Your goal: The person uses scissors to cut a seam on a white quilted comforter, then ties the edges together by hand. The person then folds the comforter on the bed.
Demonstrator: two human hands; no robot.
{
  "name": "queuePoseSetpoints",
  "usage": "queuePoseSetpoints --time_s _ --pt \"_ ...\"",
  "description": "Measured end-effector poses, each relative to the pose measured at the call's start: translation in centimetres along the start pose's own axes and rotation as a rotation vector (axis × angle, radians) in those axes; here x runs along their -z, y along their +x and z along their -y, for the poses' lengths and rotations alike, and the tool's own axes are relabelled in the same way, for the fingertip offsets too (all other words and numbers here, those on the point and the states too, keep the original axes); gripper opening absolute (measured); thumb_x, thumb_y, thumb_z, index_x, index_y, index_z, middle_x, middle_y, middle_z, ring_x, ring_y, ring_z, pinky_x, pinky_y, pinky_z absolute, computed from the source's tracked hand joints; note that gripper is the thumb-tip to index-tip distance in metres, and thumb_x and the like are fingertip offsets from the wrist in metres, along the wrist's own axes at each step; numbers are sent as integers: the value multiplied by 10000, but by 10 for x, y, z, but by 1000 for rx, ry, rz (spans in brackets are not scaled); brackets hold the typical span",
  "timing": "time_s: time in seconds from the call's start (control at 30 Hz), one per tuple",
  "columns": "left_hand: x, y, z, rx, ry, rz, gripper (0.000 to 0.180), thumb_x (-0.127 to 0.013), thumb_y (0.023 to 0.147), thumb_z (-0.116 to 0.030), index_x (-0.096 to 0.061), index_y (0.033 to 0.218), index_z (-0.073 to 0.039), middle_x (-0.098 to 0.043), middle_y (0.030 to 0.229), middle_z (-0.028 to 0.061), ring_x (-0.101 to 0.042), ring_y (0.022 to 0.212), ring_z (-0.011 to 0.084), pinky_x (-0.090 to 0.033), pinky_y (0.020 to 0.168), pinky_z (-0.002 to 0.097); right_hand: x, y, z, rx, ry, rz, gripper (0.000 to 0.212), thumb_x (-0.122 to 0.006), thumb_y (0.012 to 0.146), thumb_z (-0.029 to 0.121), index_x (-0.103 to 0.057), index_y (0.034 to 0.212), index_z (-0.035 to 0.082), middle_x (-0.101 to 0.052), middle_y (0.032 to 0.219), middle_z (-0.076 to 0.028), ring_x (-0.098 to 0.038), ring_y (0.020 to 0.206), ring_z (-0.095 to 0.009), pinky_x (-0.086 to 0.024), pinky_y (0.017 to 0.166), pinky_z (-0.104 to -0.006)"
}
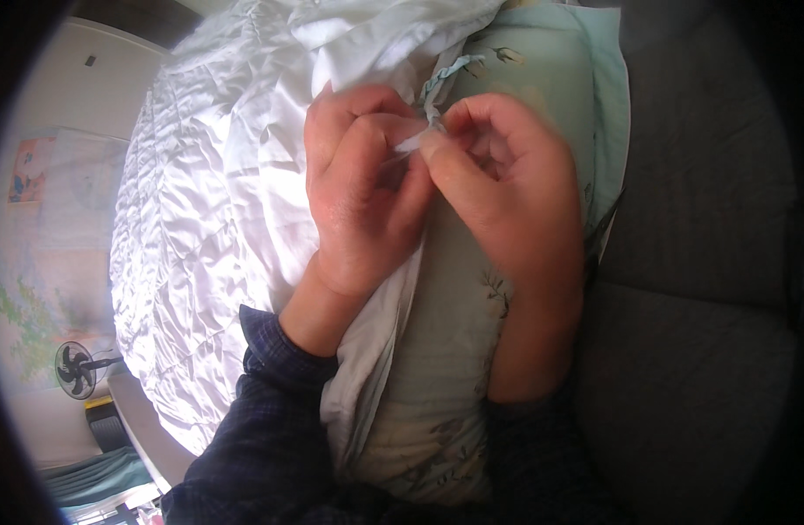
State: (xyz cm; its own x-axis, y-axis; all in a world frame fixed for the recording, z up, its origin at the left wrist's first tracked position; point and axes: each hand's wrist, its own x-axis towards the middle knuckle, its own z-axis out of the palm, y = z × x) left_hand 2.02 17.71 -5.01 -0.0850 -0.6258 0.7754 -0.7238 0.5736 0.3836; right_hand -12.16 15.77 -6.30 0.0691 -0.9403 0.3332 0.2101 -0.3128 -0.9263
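My left hand (354, 192) and my right hand (520, 188) meet at the seam between two cloths, fingertips nearly touching. Both are closed in a pinch on a thin white fabric tie (433, 115); a pale end of it pokes out by the left fingers. Just above, a twisted light-blue tie (453, 73) joins the white one, though the knot itself is partly hidden by my fingers. On the left spreads a puffy, wrinkled white quilt (214, 210). Under my right hand lies a pale green cover (450, 324) with a printed flower pattern.
A dark grey padded surface (691, 367) borders the green cover on the right. Far left are a black fan (76, 369), a pale wall with coloured pictures (34, 171) and a teal curtain (100, 479). The quilt's edge (367, 394) runs beside my left sleeve.
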Motion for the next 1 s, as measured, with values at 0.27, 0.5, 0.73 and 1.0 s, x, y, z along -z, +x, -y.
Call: queuePoseSetpoints --time_s 0.27,0.5,0.73,1.0 --pt "1 2 -3 58 -76 7 266 -739 718 83 -680 954 -25 -645 1078 119 -596 985 295 -489 937 383 3 -2 10 -69 0 37 93 -718 880 70 -654 916 13 -655 769 -35 -612 690 -107 -470 608 -261" --pt "4 -2 4 -20 87 49 271 -733 728 68 -691 970 -47 -639 1074 122 -597 1002 324 -409 1089 482 8 -4 12 -78 -25 67 73 -689 844 38 -627 808 27 -610 683 -2 -556 621 -70 -423 558 -245" --pt "23 14 -11 503 -469 133 144 -676 858 -7 -693 1000 -20 -641 1046 67 -603 984 195 -479 916 320 12 -4 17 -65 2 93 102 -704 809 48 -606 789 31 -618 675 -67 -585 589 -137 -455 549 -293" --pt "10 78 5 530 -263 601 240 -713 848 -187 -680 788 43 -562 672 7 -496 670 95 -422 601 298 4 -4 7 200 -228 36 109 -677 808 -54 -602 828 23 -566 728 34 -508 643 -27 -413 577 -207"
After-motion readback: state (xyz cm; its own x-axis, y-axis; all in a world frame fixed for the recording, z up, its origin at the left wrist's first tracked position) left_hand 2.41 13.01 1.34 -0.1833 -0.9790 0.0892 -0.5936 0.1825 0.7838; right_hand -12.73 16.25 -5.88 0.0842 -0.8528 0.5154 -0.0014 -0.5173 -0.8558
